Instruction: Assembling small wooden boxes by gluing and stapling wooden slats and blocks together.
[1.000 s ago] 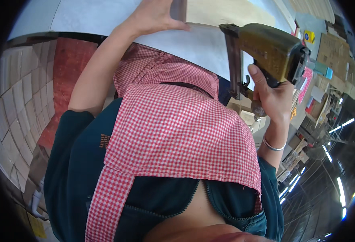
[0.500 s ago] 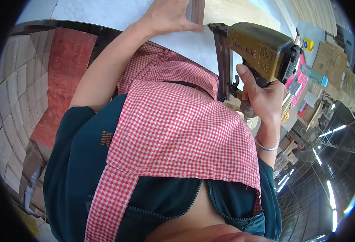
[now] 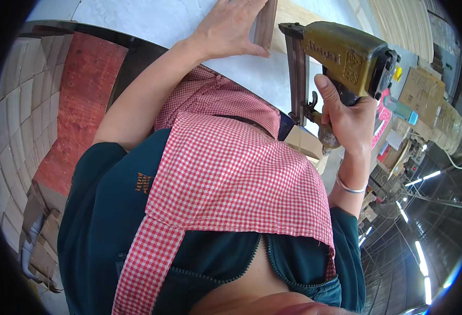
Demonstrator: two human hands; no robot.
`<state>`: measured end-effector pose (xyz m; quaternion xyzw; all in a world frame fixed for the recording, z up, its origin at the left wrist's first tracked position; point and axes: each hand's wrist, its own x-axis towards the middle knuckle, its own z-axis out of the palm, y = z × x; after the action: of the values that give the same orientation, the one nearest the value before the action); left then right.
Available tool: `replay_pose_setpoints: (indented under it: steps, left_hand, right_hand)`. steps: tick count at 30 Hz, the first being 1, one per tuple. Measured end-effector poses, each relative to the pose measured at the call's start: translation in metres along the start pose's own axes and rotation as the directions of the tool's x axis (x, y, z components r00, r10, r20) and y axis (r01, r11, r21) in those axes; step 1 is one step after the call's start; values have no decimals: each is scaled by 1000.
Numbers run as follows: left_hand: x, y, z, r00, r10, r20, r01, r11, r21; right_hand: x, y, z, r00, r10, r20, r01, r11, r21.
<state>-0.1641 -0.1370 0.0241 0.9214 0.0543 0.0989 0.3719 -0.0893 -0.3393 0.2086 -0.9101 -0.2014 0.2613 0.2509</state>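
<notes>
My left hand (image 3: 228,30) is at the top of the view, resting against a dark brown wooden strip (image 3: 266,23). Its thumb stretches across the strip's near end, and the fingertips are partly cut off by the upper edge. To the right, my right hand (image 3: 350,118) grips an olive-gold pneumatic nail gun (image 3: 344,55) by its handle, the thumb lying along the back. The gun's dark magazine (image 3: 298,79) runs down toward me, and its nose points left, apart from the strip. A pale wooden board (image 3: 291,26) lies beyond the strip.
The white worktop (image 3: 136,18) spans the top, its dark edge close to my red-checked apron. Pale boards are stacked (image 3: 21,105) at the left beside a red panel (image 3: 86,89). More wooden slats (image 3: 401,26) lie at upper right, with cardboard (image 3: 420,92) below them.
The view has shifted slightly. My left hand shows a little lower and farther right with the strip. The nail gun in my right hand sits slightly farther right and higher.
</notes>
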Motion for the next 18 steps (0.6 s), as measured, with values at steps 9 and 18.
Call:
replay_pose_setpoints:
  steps: [9, 18]
  left_hand:
    - [-3, 1, -11, 999, 35, 16, -35, 999, -14]
    - [-5, -11, -8, 1000, 29, 2, -29, 999, 17]
  right_hand:
    - [12, -11, 0, 997, -68, 47, 70, 997, -31]
    - [28, -16, -1, 975, -205, 85, 213, 971, -105]
